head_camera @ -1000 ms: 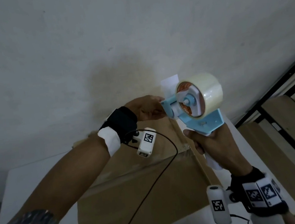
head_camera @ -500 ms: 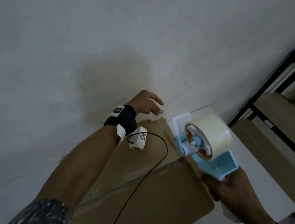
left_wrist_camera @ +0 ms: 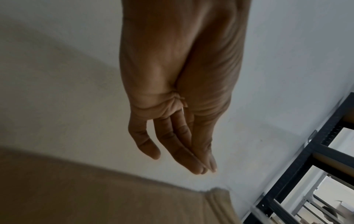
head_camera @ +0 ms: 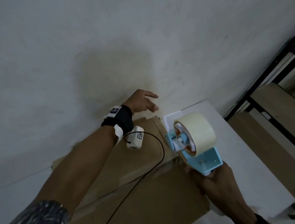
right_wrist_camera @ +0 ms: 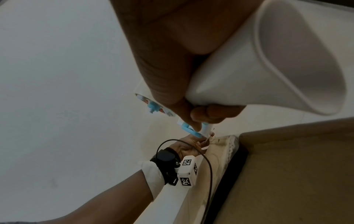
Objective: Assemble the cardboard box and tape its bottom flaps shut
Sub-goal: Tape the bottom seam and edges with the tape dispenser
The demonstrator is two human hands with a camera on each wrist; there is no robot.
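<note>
The brown cardboard box (head_camera: 137, 204) lies flaps-up on the white table (head_camera: 248, 164), with glossy clear tape (head_camera: 126, 183) along its middle seam. My right hand (head_camera: 215, 184) grips the white handle (right_wrist_camera: 258, 60) of a blue tape dispenser (head_camera: 194, 139) carrying a full roll. The dispenser sits over the box's right end, where the seam meets the edge. My left hand (head_camera: 153, 102) hovers above the box's far edge by the wall, fingers straight and holding nothing. In the left wrist view the left hand (left_wrist_camera: 182, 163) hangs just clear of the box (left_wrist_camera: 95, 189).
A plain wall (head_camera: 132, 38) rises directly behind the box. At the right a black metal shelf frame (head_camera: 269, 68) holds wooden boards (head_camera: 286, 120), close to the table's right edge. A black cable (head_camera: 159, 148) runs from my left wrist across the box.
The dispenser has come down from the box's far edge toward me to the right end of the seam. My left hand let go near the dispenser's front and now hovers with fingers straight.
</note>
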